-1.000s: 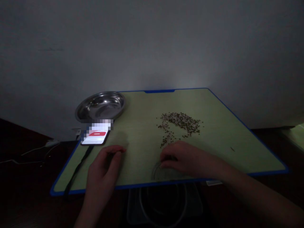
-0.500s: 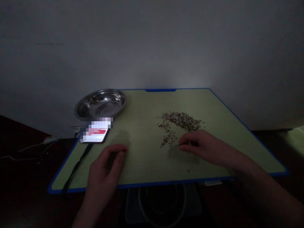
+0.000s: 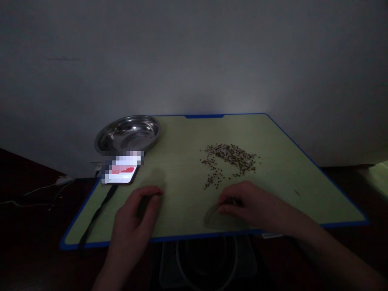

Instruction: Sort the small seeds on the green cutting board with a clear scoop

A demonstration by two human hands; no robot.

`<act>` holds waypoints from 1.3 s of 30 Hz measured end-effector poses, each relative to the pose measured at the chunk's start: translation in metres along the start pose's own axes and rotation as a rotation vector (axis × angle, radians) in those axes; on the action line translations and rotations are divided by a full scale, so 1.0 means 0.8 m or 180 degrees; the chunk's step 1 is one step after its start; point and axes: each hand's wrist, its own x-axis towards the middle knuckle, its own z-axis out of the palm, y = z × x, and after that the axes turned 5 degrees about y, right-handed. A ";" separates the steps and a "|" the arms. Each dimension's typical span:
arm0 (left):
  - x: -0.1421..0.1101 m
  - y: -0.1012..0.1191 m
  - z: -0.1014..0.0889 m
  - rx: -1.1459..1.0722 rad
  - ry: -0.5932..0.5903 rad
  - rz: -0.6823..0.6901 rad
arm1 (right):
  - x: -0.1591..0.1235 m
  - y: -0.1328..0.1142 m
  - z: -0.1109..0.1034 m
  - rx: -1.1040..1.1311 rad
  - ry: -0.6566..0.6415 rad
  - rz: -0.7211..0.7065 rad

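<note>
My right hand [image 3: 238, 200] is closed on a clear curved piece [image 3: 211, 218], its fingertips gripping the top. The see-through piece is near the table's front edge; its exact kind is unclear. Just beyond it, many small dark and pale beans or seeds [image 3: 232, 155] lie in a loose heap, with a scattered tail toward me. My left hand [image 3: 138, 212] is over the left part of the table, thumb and forefinger brought together. Whatever may be between those fingertips cannot be made out.
The pale green tabletop [image 3: 178, 161] has a blue edge. A shiny metal basin [image 3: 129, 133] stands at the back left, behind a lit phone [image 3: 121, 171]. A dark strap [image 3: 98, 212] crosses the left edge. Below the front edge is a round-rimmed container [image 3: 206, 262].
My right hand has drawn the clear piece toward me and slightly left, away from the heap. A few beans now trail at the heap's near side. My left hand has barely moved.
</note>
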 end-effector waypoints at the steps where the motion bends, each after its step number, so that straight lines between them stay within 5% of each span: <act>1: 0.001 0.001 0.000 0.0005 -0.0008 -0.0019 | 0.000 -0.003 0.001 0.0006 -0.0012 -0.0033; 8: 0.001 0.004 0.001 0.0061 0.0039 -0.0121 | -0.007 -0.004 0.001 0.0078 0.0054 -0.0088; 19: 0.002 0.002 -0.002 0.0088 0.0085 -0.0089 | -0.026 0.061 -0.054 0.0083 0.0975 0.0394; 23: 0.003 0.003 -0.002 0.0074 0.0106 -0.0153 | -0.015 0.053 -0.060 -0.0195 0.0801 0.0306; 32: 0.003 -0.001 -0.002 0.0037 0.0108 -0.0184 | 0.021 0.009 -0.036 -0.0460 0.0420 0.0000; 39: 0.003 0.002 -0.002 0.0016 0.0146 -0.0129 | 0.054 0.018 -0.021 -0.0865 0.0539 -0.0073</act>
